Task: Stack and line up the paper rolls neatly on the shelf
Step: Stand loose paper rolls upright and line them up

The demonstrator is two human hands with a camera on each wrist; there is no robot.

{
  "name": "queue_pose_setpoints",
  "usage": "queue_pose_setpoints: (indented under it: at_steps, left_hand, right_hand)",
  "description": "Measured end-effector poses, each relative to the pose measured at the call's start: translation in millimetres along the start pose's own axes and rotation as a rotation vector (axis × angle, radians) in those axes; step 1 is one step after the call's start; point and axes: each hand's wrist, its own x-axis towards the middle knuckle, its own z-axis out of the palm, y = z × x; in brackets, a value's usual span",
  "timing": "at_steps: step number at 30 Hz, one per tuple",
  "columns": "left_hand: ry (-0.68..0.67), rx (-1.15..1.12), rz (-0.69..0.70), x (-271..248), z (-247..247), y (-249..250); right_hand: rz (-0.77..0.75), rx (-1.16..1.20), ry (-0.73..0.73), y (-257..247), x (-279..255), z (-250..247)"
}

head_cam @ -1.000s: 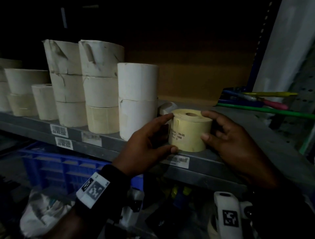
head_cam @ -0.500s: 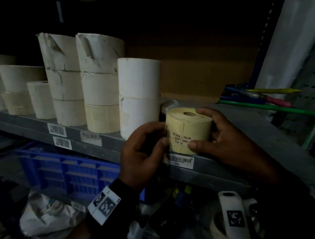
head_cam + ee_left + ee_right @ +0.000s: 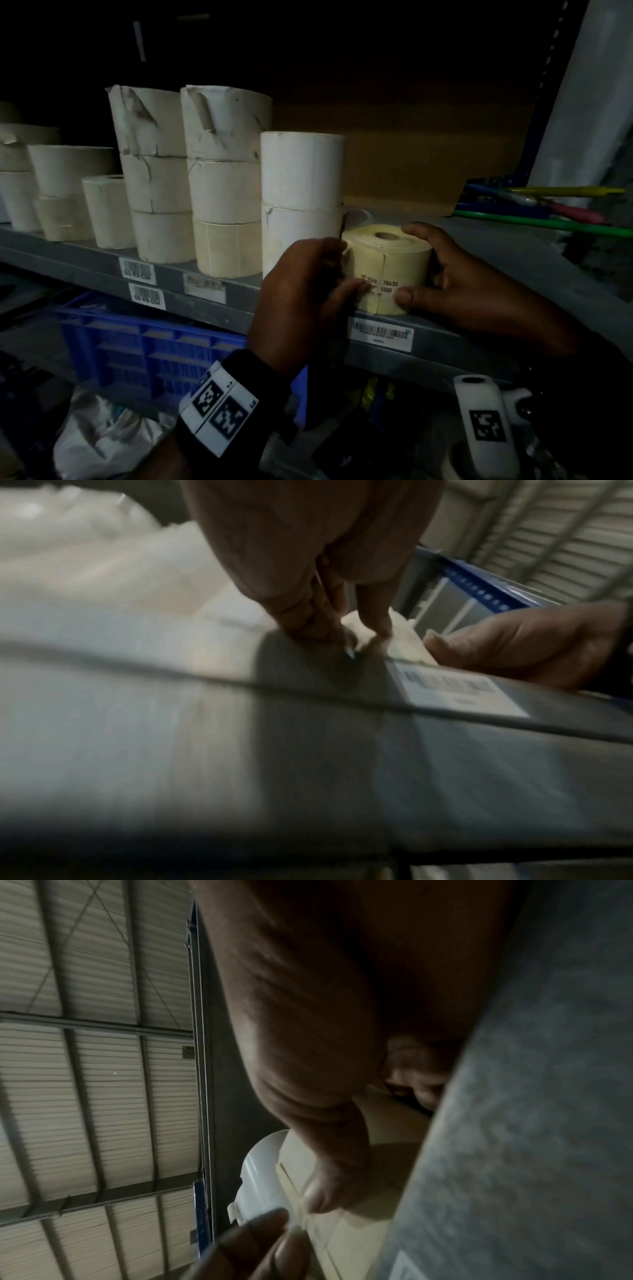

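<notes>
step in hand: seating a single yellow roll [image 3: 387,270] at the right end of the row on the grey shelf [image 3: 486,260]. the roll stands upright on its flat end at the shelf's front edge, core hole up, printed label facing out, directly above a barcode tag [image 3: 380,334]. it sits just beside the two-high white stack [image 3: 301,202]; whether the two touch cannot be told, since the left hand covers the gap

left hand [image 3: 305,294]: back of the hand toward the head camera, fingers curled in against the left side of the roll, thumb laid on the front face over the label. in the left wrist view the fingertips [image 3: 380,626] press down at the roll's base by the shelf lip. the hold reads as a light pinch on the roll, not a full wrap

right hand [image 3: 462,284]: cupped round the right side, fingers reaching over the top rear rim, thumb flat along the lower front. the right wrist view shows the thumb [image 3: 329,1185] lying on the yellow paper. this hand grips the roll firmly

next move, as judged: slide the roll left until flush with the white stack and level with the front line of the row, or lift it onto a stack. either calls for an even squeeze from both sides, keeping the roll upright so the neighbouring stack is not knocked
</notes>
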Motion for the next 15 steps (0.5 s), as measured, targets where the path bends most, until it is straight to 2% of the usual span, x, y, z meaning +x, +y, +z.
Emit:
queue_pose_setpoints:
  at_steps: [3, 7, 12, 15]
  left_hand:
    - [-0.179, 0.244, 0.162, 17, -9, 11]
    - [-0.46, 0.462, 0.229, 37, -14, 25]
    - [-0.633, 0.684, 0.222, 63, -13, 45]
    - [-0.708, 0.743, 0.225, 73, -14, 50]
  right_hand:
    - [-0.002, 0.032, 0.003, -2, -1, 1]
    - [0.011, 0.04, -0.016, -3, -2, 2]
    - [0.021, -0.018, -0.054, -3, 2, 1]
    - [0.046, -0.1, -0.091, -9, 3, -4]
